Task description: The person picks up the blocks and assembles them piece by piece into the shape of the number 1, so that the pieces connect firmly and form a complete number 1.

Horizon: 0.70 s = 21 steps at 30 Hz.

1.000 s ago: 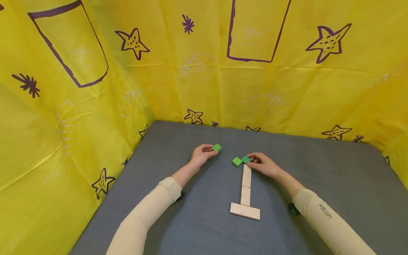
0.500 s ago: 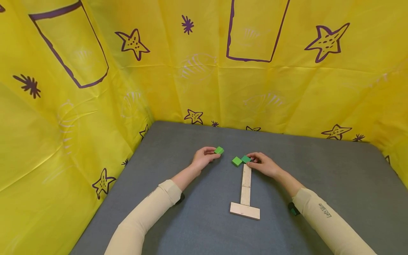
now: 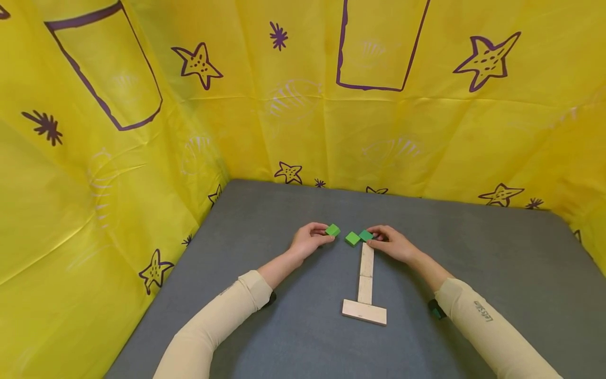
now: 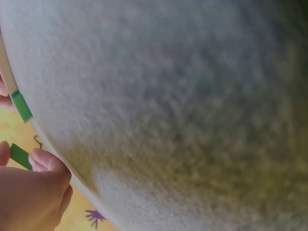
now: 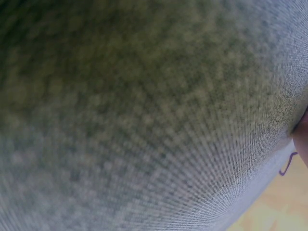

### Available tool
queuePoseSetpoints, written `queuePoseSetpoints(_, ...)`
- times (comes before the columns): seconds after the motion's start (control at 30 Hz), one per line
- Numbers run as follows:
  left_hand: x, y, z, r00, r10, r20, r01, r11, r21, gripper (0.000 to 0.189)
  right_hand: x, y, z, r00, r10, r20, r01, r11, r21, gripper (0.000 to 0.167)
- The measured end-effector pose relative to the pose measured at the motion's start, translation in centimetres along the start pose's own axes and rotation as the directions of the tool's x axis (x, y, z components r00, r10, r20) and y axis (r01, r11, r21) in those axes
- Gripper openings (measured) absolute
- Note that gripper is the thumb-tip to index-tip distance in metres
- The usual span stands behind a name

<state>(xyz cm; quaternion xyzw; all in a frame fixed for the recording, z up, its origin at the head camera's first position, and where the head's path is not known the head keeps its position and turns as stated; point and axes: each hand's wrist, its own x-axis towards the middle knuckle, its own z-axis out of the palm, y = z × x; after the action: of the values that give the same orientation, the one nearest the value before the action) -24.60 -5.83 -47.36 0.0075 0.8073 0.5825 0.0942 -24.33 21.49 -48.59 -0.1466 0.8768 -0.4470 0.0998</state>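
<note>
In the head view my left hand (image 3: 307, 240) pinches a light green block (image 3: 333, 230) between thumb and fingers; the left wrist view shows this same block (image 4: 20, 156) at the fingertips. My right hand (image 3: 394, 244) holds a darker green block (image 3: 366, 235) by its right side, at the far end of a row of pale wooden blocks. Just left of it, corner to corner, lies a second light green block (image 3: 352, 239). Two wooden blocks, the far one (image 3: 366, 260) and the near one (image 3: 365, 290), run end to end down to a crosswise wooden plank (image 3: 364, 311).
The grey tabletop (image 3: 450, 252) spreads around both hands. Yellow cloth (image 3: 303, 126) printed with purple starfish hangs along its back and sides. The right wrist view shows mostly blurred grey surface.
My left hand has moved right and slightly nearer with its light green block, closing on the block in the middle. The right hand has stayed at the darker green block.
</note>
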Motion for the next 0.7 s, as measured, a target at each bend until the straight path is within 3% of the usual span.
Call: queuePoseSetpoints(0.7,-1.1,-0.2,1.2,0.996,0.084,0.024,-0.087,0.983,0.162,0.037,0.1,-0.1,0.2,1.000,0.012,-0.013,-0.012,1.000,-0.013,0.043)
